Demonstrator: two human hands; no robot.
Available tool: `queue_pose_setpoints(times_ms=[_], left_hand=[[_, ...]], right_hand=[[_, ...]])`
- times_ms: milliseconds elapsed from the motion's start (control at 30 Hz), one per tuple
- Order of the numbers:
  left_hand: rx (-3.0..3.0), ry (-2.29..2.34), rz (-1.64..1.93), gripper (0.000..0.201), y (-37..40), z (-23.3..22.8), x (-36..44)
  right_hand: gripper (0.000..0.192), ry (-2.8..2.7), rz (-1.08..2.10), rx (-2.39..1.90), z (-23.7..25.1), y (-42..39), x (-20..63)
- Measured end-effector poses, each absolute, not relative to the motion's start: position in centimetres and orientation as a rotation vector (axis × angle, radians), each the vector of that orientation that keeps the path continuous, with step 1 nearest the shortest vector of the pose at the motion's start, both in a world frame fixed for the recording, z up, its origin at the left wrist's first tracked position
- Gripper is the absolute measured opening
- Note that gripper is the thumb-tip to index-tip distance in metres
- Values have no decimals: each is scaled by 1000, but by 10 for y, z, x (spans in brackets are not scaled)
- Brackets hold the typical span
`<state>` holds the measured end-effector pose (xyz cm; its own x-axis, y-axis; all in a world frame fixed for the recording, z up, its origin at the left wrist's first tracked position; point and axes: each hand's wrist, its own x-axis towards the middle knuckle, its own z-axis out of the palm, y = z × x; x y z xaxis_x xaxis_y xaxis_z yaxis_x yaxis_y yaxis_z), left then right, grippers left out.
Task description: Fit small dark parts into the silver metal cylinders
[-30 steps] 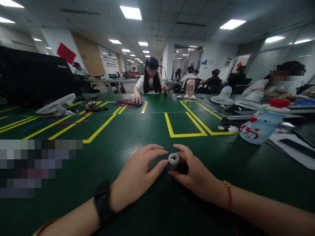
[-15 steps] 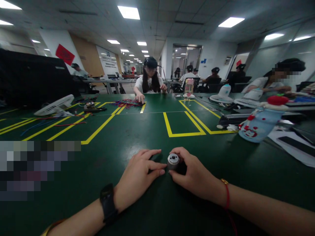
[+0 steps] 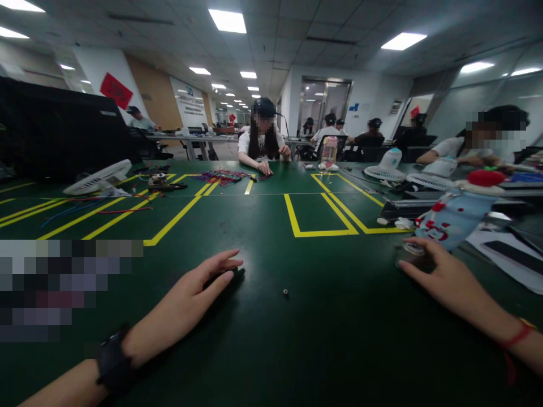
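Note:
My right hand (image 3: 445,274), a red cord bracelet at its wrist, has thumb and fingers around a short grey metal cylinder (image 3: 411,253). Both are blurred, beside the light blue bottle (image 3: 456,217) with a red top. On the left, my left hand (image 3: 199,285) holds nothing, its thumb and fingers apart just over the green table (image 3: 263,350). A dark band circles that wrist. A tiny ring-shaped metal piece (image 3: 285,292) lies on the table between my hands, touched by neither.
Yellow tape (image 3: 326,233) marks areas on the table. Tangled coloured wires (image 3: 224,177) lie before a person (image 3: 263,141) sitting opposite. A white fan (image 3: 99,180) lies at left; metal rails (image 3: 403,208) and papers (image 3: 500,254) are at right.
My right hand has carried the metal cylinder from the middle to the right, beside the bottle. My left hand has drawn back leftward. The tiny ring-shaped piece now shows where the cylinder was.

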<state>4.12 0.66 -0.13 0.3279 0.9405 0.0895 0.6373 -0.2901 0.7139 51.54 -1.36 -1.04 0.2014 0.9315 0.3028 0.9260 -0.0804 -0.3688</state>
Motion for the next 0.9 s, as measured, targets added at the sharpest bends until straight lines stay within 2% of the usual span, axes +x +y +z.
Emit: queue_pose_setpoints(times_ms=[67,133,200,233,300,367,467,600,667,733,800,900], left_hand=[[2042,1392,684,44,6,-2,43],[2062,1401,678,43,6,-2,47],[2072,1401,671,44,6,-3,49],[2074,1399,668,44,6,-3,49],[2083,1398,664,44,6,-4,48],[2094,1400,656,43,6,-4,47],[2096,1396,650,41,6,-3,46],[2079,1391,638,40,6,-2,47],[2070,1395,633,39,6,-2,49],[2069,1401,635,39,6,-2,50],[2075,1405,636,39,5,-3,50],[2089,1411,631,41,5,-4,49]], right_hand=[[65,-1712,-108,-2065,-10,-17,525],[76,-1751,-376,-2013,-6,-21,509],[76,-1907,-554,-1846,0,-25,470],[69,-2033,-525,-1742,2,-27,445],[51,-2292,-273,-1521,5,-28,392],[43,-2417,-34,-1364,5,-25,345],[23,-2515,147,-1226,8,-16,311],[24,-2369,149,-1354,26,-4,357],[25,-2245,7,-1520,38,-2,406],[25,-2083,-264,-1797,45,-3,458],[26,-1961,-362,-2051,44,-4,500],[29,-1873,-277,-2259,37,-5,532]])
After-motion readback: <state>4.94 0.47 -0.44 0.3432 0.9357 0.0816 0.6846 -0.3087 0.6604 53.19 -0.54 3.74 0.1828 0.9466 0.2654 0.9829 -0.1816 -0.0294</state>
